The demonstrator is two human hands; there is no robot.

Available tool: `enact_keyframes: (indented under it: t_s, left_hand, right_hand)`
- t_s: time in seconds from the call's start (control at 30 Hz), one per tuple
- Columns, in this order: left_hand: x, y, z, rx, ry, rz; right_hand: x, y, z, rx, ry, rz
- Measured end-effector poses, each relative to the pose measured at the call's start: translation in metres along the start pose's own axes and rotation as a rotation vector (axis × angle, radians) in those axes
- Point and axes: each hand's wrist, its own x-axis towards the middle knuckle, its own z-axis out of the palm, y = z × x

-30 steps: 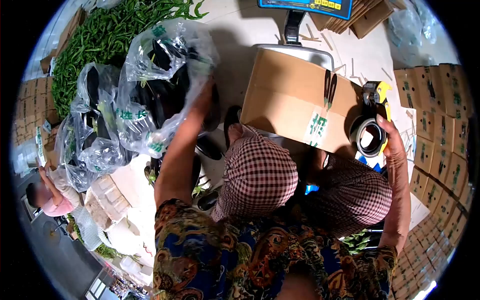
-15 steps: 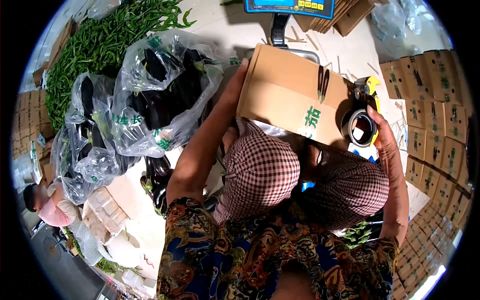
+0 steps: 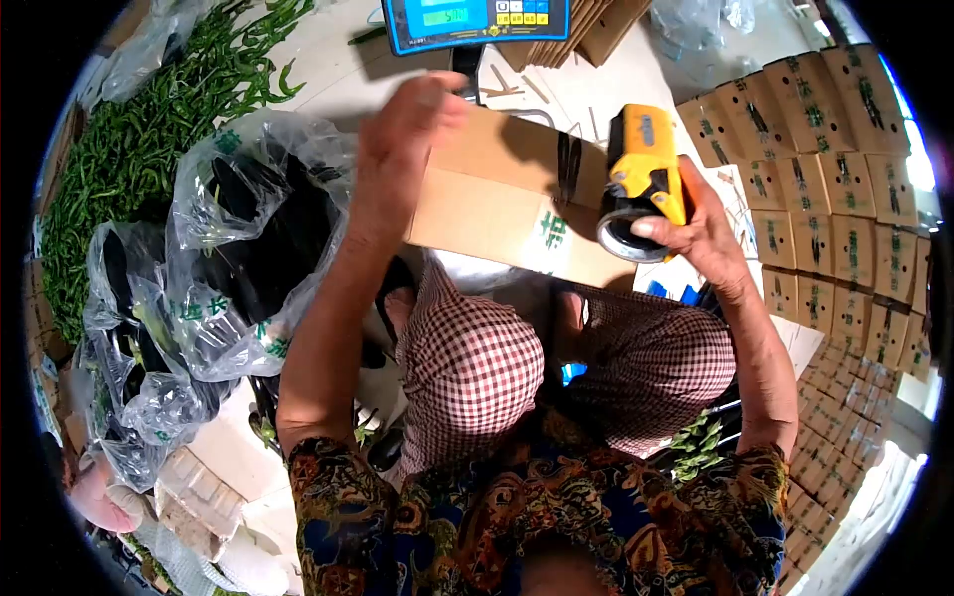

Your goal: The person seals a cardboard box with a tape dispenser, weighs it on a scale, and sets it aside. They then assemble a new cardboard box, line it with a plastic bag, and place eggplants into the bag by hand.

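Observation:
A yellow and black tape dispenser (image 3: 644,164) with a roll of tape is gripped in my right hand (image 3: 701,223), held over the right end of a cardboard box (image 3: 472,199). The closed box has green lettering and an eggplant picture on its side. My left hand (image 3: 397,149) hovers over the box's left end, fingers loosely bent and slightly blurred, with nothing visible in them. Behind the box stands a blue weighing scale display (image 3: 477,22) with a lit readout; the box overlaps the scale's platform in this view. My knees in checked cloth are just below the box.
Clear plastic bags of eggplants (image 3: 263,238) stand on the left, beside a large heap of green peppers (image 3: 149,149). Stacked printed cartons (image 3: 835,238) line the right side. Flat cardboard pieces (image 3: 571,35) lie behind the scale. Another person's pink clothing (image 3: 99,497) shows at lower left.
My left hand has let go of the box's left edge and lifted over it. My right hand has raised and turned the tape dispenser upright. The view has shifted right.

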Motion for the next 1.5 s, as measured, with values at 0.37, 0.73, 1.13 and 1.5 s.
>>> enact_keyframes:
  t_s: [0.37,0.73,1.13,1.5]
  left_hand:
    - [-0.007,0.012,0.042,-0.769,-0.36,-0.589]
    - [-0.014,-0.01,0.05,-0.415,-0.181,-0.416]
    - [-0.014,-0.09,-0.094,-0.346,0.078,-0.447]
    - [-0.038,-0.168,-0.099,-0.182,0.056,-0.429]
  right_hand:
    - [0.008,-0.009,0.014,-0.338,-0.001,-0.165]
    - [0.015,-0.015,0.025,-0.518,-0.041,-0.145]
    - [0.028,-0.034,0.033,-0.833,-0.108,-0.259]
    - [0.057,-0.056,0.069,-1.077,-0.179,-0.099]
